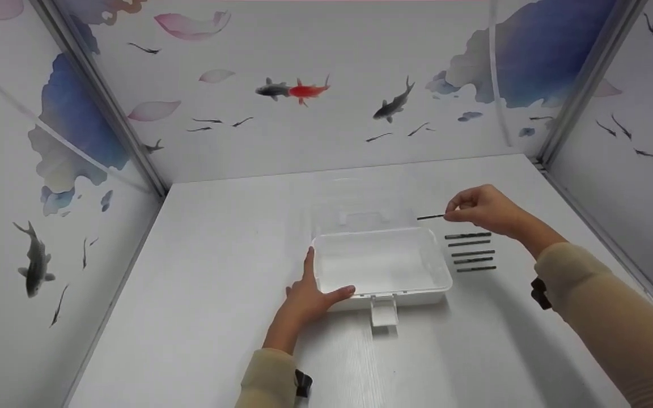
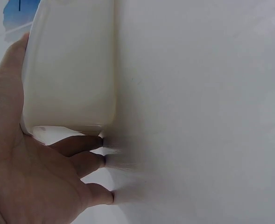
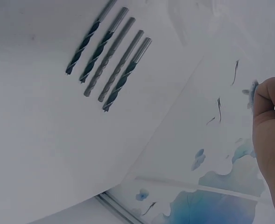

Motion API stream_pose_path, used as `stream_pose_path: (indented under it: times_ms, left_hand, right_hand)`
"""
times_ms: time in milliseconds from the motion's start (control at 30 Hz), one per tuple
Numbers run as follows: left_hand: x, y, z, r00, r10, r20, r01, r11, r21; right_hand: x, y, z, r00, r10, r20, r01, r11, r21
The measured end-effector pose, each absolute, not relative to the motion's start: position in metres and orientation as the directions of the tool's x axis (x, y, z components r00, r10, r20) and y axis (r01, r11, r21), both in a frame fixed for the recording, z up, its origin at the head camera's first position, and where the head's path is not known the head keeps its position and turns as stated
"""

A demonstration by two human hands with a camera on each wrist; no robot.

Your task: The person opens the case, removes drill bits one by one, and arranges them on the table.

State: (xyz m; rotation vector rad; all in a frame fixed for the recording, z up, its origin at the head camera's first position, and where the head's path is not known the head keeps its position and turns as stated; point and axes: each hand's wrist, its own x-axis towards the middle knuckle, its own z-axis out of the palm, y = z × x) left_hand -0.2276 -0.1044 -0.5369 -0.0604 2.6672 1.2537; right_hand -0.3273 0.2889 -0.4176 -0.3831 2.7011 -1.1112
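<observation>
A white plastic box [image 1: 383,263] stands on the table with its transparent lid [image 1: 355,221] folded back behind it. My left hand [image 1: 306,300] rests against the box's front left corner, its thumb over the front rim and the index finger along the left side. Seen from the left wrist, that hand's other fingers [image 2: 88,161] are spread with their tips on the tabletop. Between thumb and fingertips my right hand [image 1: 482,209] pinches a thin dark drill bit [image 1: 430,217], raised behind the box's right end. The right wrist view hides that bit.
Several drill bits [image 1: 473,253] lie in a row to the right of the box. A white latch [image 1: 384,311] hangs off the box's front. Printed panels [image 1: 332,136] wall the white table [image 1: 202,317] at the back and both sides.
</observation>
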Motion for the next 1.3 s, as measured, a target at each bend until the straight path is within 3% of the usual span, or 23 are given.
stream_pose_path:
  times_ms: [833,1300]
  left_hand:
    - [-0.228,-0.103,-0.536,-0.980,0.025,-0.200,-0.136,0.650,0.748]
    - [-0.228,-0.103,-0.537,-0.981,0.027,-0.194,-0.131,0.644,0.754]
  right_hand:
    - [-0.303,0.309,-0.466,-0.954,-0.279,-0.113,-0.098,0.641,-0.762]
    - [-0.298,0.323,-0.485,-0.955,-0.266,-0.127,-0.091,0.676,-0.732]
